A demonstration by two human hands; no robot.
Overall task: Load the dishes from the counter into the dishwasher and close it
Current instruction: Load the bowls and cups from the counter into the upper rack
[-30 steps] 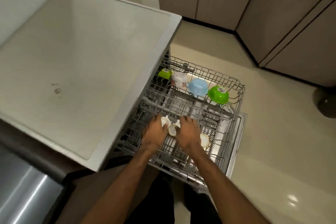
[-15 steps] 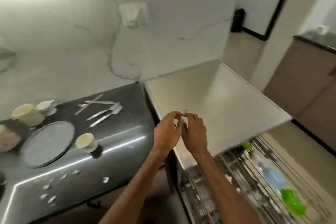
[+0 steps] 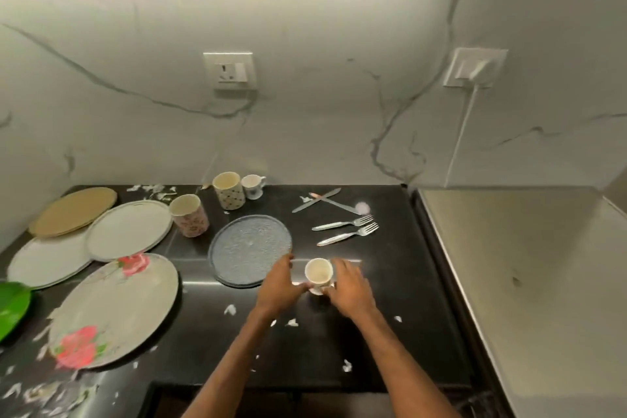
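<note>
Looking down in the head view, you see your left hand (image 3: 278, 288) and right hand (image 3: 351, 288) set on either side of a small cream cup (image 3: 319, 272), which stands upright on the black counter (image 3: 400, 299) near its front middle. The left hand's fingers lie fairly straight and stand clear of the cup's wall, while its thumb reaches in to the cup's foot. The right hand's fingers curve close against the cup's right side, its thumb also at the foot. Motion blur hides the contact, so you cannot tell whether either hand has a firm hold. A grey textured plate (image 3: 250, 249) lies just left of the cup, partly under the left fingers. Behind the cup, two forks (image 3: 344, 229) lie side by side, and two crossed knives (image 3: 317, 200) lie further back. Near the wall stand a floral mug (image 3: 189, 215), a dotted mug (image 3: 229, 190) and a small teacup (image 3: 253, 185). To the left lie a rose-patterned plate (image 3: 115, 309), two white plates (image 3: 129, 230) overlapping each other, a tan plate (image 3: 73, 210) and a green dish (image 3: 12, 307) cut by the frame edge. White scraps (image 3: 291, 322) dot the counter. A pale appliance top (image 3: 526, 282) adjoins the counter on the right.
</note>
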